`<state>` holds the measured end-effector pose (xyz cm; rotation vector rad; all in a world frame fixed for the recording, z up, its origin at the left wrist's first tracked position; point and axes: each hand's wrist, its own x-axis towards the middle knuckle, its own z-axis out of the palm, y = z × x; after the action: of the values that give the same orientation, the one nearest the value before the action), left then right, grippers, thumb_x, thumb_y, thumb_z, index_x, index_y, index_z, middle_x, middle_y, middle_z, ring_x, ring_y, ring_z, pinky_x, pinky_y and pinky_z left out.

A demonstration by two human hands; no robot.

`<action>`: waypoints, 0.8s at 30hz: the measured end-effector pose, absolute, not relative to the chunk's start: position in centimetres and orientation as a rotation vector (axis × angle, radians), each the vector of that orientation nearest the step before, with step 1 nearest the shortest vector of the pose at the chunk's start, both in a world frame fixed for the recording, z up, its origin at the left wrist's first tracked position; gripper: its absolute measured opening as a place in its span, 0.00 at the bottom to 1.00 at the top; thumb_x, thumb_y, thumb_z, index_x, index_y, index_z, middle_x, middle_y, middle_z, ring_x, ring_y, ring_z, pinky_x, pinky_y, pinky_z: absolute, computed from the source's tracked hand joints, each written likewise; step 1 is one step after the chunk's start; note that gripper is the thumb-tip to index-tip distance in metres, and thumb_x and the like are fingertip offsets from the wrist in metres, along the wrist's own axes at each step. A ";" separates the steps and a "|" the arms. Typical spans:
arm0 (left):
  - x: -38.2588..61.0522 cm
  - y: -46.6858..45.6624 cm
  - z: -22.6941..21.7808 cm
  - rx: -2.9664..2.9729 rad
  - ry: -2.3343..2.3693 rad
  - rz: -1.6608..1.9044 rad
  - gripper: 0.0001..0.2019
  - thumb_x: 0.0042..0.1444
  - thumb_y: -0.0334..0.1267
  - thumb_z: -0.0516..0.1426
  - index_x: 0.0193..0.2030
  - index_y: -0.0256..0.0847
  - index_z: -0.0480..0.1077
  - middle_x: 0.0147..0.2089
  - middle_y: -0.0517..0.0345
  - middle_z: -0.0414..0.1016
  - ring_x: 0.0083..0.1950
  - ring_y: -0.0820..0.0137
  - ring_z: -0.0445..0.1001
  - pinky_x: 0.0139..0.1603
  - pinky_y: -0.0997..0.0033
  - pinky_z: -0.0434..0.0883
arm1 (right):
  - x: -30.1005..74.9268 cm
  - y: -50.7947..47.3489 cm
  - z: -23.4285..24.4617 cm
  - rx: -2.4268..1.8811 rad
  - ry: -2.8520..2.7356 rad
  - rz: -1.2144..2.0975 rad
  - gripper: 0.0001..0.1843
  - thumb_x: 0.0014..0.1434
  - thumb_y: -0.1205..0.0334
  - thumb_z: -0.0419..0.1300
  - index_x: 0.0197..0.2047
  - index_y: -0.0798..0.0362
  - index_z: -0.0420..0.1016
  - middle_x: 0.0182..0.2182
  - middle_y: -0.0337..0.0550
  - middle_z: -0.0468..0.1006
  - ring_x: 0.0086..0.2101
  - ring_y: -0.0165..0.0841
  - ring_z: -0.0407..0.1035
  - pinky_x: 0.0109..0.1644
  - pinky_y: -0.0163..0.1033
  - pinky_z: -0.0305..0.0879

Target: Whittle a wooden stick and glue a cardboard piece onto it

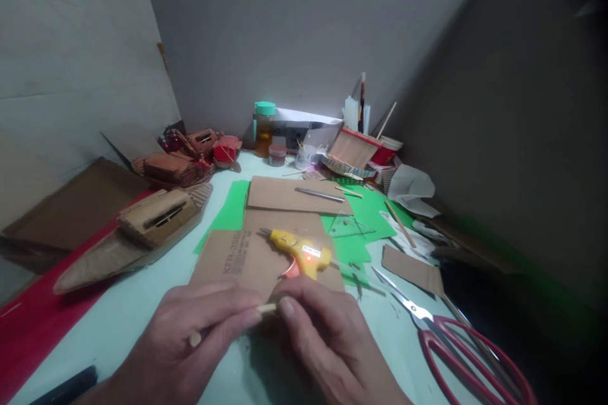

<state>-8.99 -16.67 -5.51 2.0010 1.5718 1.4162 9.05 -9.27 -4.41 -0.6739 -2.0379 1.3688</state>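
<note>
At the near side of the table, my left hand (190,316) is closed around a thin wooden stick (266,308). One round end pokes out below the thumb, and the other shows past the fingertips. My right hand (327,335) pinches at that far end; whether it grips the stick itself or some small piece there is hidden. Just beyond the hands, a yellow hot glue gun (299,250) lies on a sheet of cardboard (213,259), its nozzle to the left and a clear glue stick out of its back.
Red-handled scissors (427,323) lie at right, near a cardboard scrap (411,266). A cardboard boat (156,221) stands at left, with reddish models (175,164) behind it. A metal rod (320,194) rests on stacked cardboard. Along the back are a green-lidded bottle (265,130) and cups.
</note>
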 end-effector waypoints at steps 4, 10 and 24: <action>-8.9 -16.6 -5.3 1.906 1.563 1.394 0.10 0.62 0.31 0.58 0.34 0.53 0.77 0.29 0.74 0.80 0.33 0.78 0.80 0.36 0.89 0.71 | 8.7 -8.9 -5.0 -0.573 -2.010 1.359 0.18 0.72 0.57 0.50 0.31 0.52 0.69 0.21 0.33 0.66 0.23 0.25 0.61 0.29 0.30 0.57; -8.8 -16.6 -4.7 1.603 1.643 1.365 0.11 0.60 0.38 0.59 0.29 0.53 0.81 0.30 0.68 0.82 0.32 0.71 0.77 0.33 0.80 0.70 | 9.4 -8.6 -4.2 -0.676 -2.120 1.482 0.26 0.74 0.43 0.42 0.51 0.50 0.74 0.27 0.38 0.76 0.25 0.30 0.68 0.33 0.35 0.65; -9.3 -16.5 -3.6 1.126 1.498 1.236 0.12 0.59 0.46 0.61 0.30 0.42 0.79 0.21 0.67 0.61 0.24 0.76 0.55 0.24 0.79 0.55 | 9.6 -8.3 -3.8 -0.691 -2.187 1.151 0.14 0.67 0.57 0.57 0.54 0.51 0.72 0.38 0.44 0.82 0.35 0.35 0.76 0.41 0.40 0.72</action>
<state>-9.25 -16.46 -3.62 1.1260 1.4982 1.2361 9.61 -8.29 -3.80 -0.6906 -2.1865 1.1508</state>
